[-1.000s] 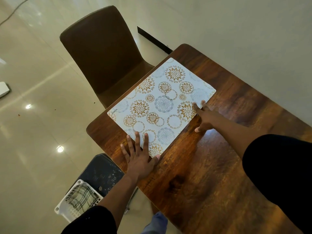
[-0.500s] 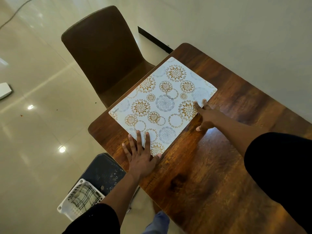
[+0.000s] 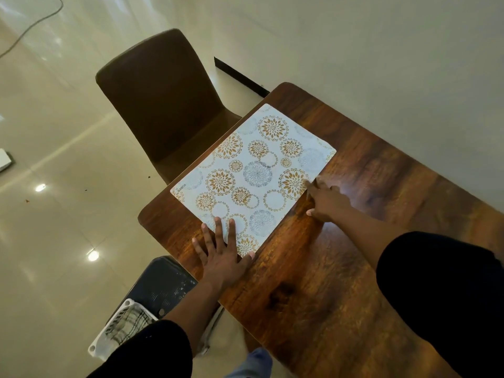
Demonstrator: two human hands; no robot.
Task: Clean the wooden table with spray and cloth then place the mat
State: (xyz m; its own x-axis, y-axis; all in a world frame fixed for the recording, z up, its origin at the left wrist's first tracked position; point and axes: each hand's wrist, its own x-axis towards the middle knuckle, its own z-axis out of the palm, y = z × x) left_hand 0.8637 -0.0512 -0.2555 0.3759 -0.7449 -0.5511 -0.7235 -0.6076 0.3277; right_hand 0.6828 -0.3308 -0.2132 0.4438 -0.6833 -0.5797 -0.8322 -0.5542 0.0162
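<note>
Where the wooden table (image 3: 341, 268) meets its far left corner, 1 mat (image 3: 253, 178) lies flat on the tabletop: white ground, gold and grey-blue floral roundels, small printed lettering at its left corner, long edges running diagonally across the view.

Left hand (image 3: 221, 257): palm down, fingers straight and spread, fingertips resting on the mat's near corner, heel of the hand on bare wood. Nothing gripped.

Right hand (image 3: 326, 201): at the mat's right edge, 1 extended finger touching that edge, thumb on the wood below; the other fingers are blurred and their curl cannot be told. Nothing visibly grasped.

Both forearms end in black sleeves (image 3: 441, 296).

Adjacent items: 1 brown chair (image 3: 161, 105) just beyond the table's left side, seat partly under the table edge; 1 dark stool (image 3: 161, 285) beside the near table edge, bearing 1 white slotted basket (image 3: 122, 326) with checked cloth (image 3: 128, 321) inside. Glossy tiled floor (image 3: 54, 214), pale wall (image 3: 381, 50) alongside the table.
</note>
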